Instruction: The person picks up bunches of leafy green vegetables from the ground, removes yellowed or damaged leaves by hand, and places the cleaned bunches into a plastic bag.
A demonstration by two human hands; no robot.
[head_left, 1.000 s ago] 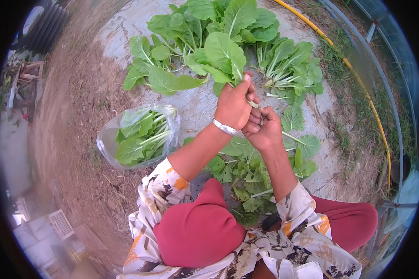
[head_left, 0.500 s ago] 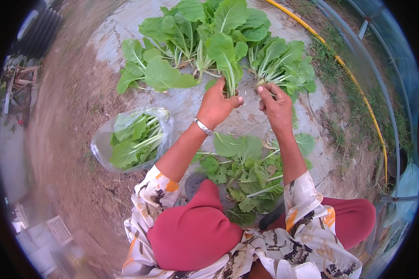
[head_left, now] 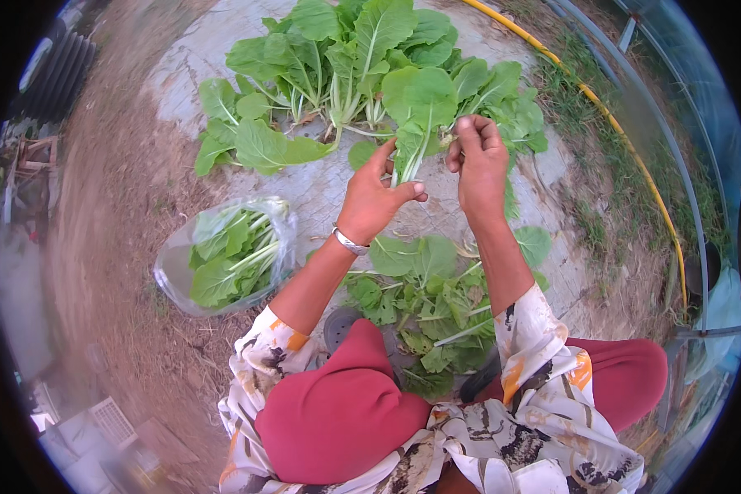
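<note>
My left hand is closed around the pale stalks of a leafy green, whose broad leaf points away from me. Close by on the right, my right hand has its thumb and fingers pinched together beside that leaf. What sits between those fingertips is too small to make out. Just beyond both hands, several leafy greens with roots lie heaped on a grey sheet. At the left, a clear plastic bag has more greens inside. A loose pile of leaves lies between my forearms.
My knees are bent at the near side, close to the leaf pile. A yellow hose curves along the right over grass, next to a metal pipe. Dry bare soil stretches along the left.
The green in my left hand has tilted, its leaf now leaning right. My right hand has risen slightly away from me, its fingers more curled. The whole view has shifted a little.
</note>
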